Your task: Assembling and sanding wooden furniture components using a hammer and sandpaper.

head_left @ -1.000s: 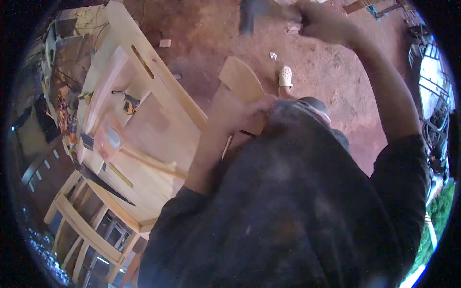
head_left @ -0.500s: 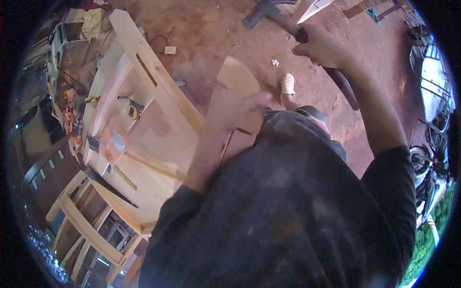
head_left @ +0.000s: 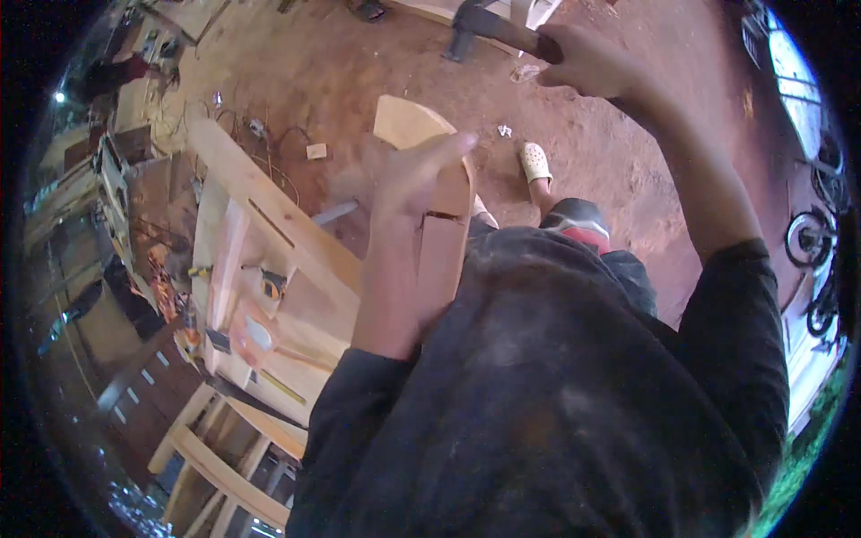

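A hammer (head_left: pixel 502 31) is gripped in my right hand (head_left: pixel 592 65), raised at the upper right, its dark head pointing left. My left hand (head_left: pixel 408 170) is closed around a wooden board (head_left: pixel 457 193) with a rounded end and a dark slot, held upright close to my body. The thumb lies across the board's face; the other fingers are largely hidden or blurred. A clear gap separates the hammer from the board.
A slotted wooden plank (head_left: pixel 278 229) lies over a wooden work surface at my left, with a tape measure (head_left: pixel 273 284) and yellow strip (head_left: pixel 282 386). A wooden frame (head_left: pixel 220 475) stands at lower left. My foot wears a pale clog (head_left: pixel 534 161). Wheeled vehicles (head_left: pixel 810 238) stand far right.
The hammer and my right hand have shifted slightly left and up in the picture. My left hand and the board also sit further left and higher. The whole view has turned somewhat.
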Demonstrator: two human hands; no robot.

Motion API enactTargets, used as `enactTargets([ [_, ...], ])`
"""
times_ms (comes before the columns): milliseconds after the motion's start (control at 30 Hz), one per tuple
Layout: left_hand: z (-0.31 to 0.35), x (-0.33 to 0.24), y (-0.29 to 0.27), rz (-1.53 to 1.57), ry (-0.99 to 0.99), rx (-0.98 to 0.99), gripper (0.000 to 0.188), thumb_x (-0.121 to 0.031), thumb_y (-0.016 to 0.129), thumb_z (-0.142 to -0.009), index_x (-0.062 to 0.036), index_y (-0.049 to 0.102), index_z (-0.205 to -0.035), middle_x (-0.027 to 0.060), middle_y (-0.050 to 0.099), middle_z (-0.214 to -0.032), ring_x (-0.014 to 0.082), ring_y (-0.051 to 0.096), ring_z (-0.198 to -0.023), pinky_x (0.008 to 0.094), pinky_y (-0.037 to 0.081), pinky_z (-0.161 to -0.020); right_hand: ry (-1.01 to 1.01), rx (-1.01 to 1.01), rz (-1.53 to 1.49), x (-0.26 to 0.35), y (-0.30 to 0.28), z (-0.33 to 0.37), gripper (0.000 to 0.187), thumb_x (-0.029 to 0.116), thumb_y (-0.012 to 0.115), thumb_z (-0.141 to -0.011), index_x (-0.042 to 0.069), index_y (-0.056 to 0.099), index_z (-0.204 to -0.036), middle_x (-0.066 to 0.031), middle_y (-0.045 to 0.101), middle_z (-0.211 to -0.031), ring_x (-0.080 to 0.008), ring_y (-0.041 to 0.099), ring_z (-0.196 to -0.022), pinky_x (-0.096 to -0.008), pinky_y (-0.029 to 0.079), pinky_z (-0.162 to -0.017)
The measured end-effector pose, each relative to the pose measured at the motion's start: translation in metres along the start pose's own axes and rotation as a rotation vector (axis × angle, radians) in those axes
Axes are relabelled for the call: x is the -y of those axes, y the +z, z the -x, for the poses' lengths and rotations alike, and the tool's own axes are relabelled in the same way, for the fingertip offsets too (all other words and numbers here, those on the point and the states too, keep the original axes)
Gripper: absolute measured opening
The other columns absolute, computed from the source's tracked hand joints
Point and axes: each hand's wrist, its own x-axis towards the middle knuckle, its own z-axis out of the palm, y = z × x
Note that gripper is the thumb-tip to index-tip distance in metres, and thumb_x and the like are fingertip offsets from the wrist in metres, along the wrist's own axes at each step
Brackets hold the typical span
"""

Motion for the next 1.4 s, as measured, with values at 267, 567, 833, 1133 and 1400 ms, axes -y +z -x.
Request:
enactTargets([
  [267,0.002,0.026,-0.021,0.022,0.16,0.027,0.046,-0.021,0.073,-0.08,-0.0001,0.057,-0.117,0.0095,0.063,-0.104,0.0193,0.06,-0.095,0.0335,0.049,-0.084,-0.001,0.156,-0.069,0.017,0.029,-0.027,0.041,0.024,0.07,-0.074,-0.004,0.056,-0.101,-0.0112,0.058,-0.071,-0.0185,0.058,-0.056,-0.0337,0.048,-0.046],
  [567,-0.019,0.052,-0.021,0.777,0.002,0.391,0.067,-0.031,0.069,-0.075,0.0017,0.045,-0.128,0.0174,0.059,-0.112,0.0304,0.061,-0.099,0.0395,0.053,-0.086,0.189,0.207,-0.087,0.032,0.022,-0.039,0.04,0.018,0.067,-0.073,-0.003,0.054,-0.104,-0.0115,0.058,-0.07,-0.0198,0.057,-0.057,-0.0337,0.047,-0.051],
  [833,-0.015,0.043,-0.018,0.692,-0.026,0.382,0.071,-0.038,0.071,-0.07,0.0022,0.049,-0.124,0.018,0.06,-0.107,0.0279,0.063,-0.089,0.0396,0.056,-0.075,-0.172,0.104,0.043,0.047,0.009,-0.041,0.032,0.015,0.063,-0.075,-0.001,0.057,-0.102,-0.0085,0.058,-0.071,-0.0163,0.057,-0.061,-0.0299,0.049,-0.055],
  [1133,-0.035,0.065,-0.008,0.67,-0.184,0.56,0.076,-0.042,0.072,-0.074,0.0023,0.045,-0.129,0.0201,0.056,-0.123,0.0314,0.056,-0.113,0.0436,0.051,-0.092,-0.284,0.371,0.388,0.047,0.01,-0.069,0.037,0.021,0.068,-0.073,-0.008,0.057,-0.093,-0.0219,0.066,-0.082,-0.0315,0.064,-0.08,-0.0453,0.049,-0.068],
  [1400,-0.028,0.06,-0.021,0.589,-0.08,0.509,0.06,-0.046,0.059,-0.087,-0.0024,0.051,-0.128,0.0126,0.064,-0.113,0.0241,0.064,-0.099,0.0376,0.053,-0.085,0.141,-0.366,-0.491,0.045,-0.04,-0.085,0.023,0.017,0.068,-0.078,-0.003,0.058,-0.077,-0.0088,0.053,-0.06,-0.0163,0.052,-0.048,-0.0325,0.044,-0.041],
])
